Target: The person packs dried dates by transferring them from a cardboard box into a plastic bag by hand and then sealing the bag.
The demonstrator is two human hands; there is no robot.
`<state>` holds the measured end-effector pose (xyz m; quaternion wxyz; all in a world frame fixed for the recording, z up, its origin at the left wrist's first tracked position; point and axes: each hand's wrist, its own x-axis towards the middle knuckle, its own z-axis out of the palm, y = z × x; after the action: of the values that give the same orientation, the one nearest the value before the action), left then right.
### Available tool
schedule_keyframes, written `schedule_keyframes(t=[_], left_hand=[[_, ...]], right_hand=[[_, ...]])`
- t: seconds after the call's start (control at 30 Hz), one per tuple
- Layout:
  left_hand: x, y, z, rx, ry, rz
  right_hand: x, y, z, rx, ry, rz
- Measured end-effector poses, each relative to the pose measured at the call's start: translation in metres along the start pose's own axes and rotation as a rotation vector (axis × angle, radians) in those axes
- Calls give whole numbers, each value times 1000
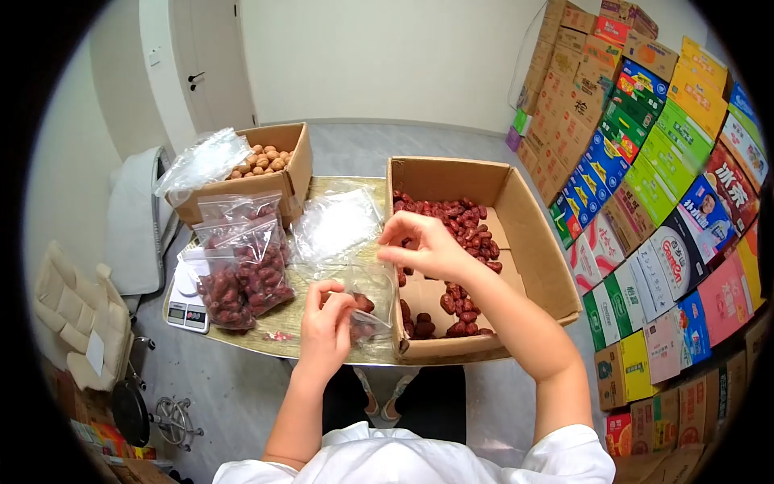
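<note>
My left hand is closed on the edge of a clear plastic bag, just left of the big carton. A few red dates show inside this bag. Above the bag's upper end is my right hand, its thumb and fingers drawn together in a pinch. Whatever lies between those fingertips is too small to make out. Beneath my right forearm, loose dates lie in the open cardboard box. A stack of empty clear bags rests on the table behind my left hand.
Filled zip bags of dates stand at the table's left, beside a white kitchen scale. Behind them a carton holds walnuts with plastic bags on top. Stacked boxes line the right; an office chair stands left.
</note>
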<state>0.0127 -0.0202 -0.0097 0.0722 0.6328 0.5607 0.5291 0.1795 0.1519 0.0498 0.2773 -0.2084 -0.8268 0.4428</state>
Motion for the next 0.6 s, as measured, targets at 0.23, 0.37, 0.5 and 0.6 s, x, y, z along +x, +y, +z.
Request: schedule_keyframes(t=[0.23,0.37,0.5,0.6], left_hand=[[-1,-2,3,-8,-6,1],[0,-3,4,-22,-6,-29],[0,-3,4,-1,-8,-7],[-1,-3,4,3,-4,5]], right_hand=[[-12,24,-26,-384,-268,148],[-32,47,-13,-787,-680,180],[-34,40,4,-822,-745,282],[-34,43,6,-766,-731,245]])
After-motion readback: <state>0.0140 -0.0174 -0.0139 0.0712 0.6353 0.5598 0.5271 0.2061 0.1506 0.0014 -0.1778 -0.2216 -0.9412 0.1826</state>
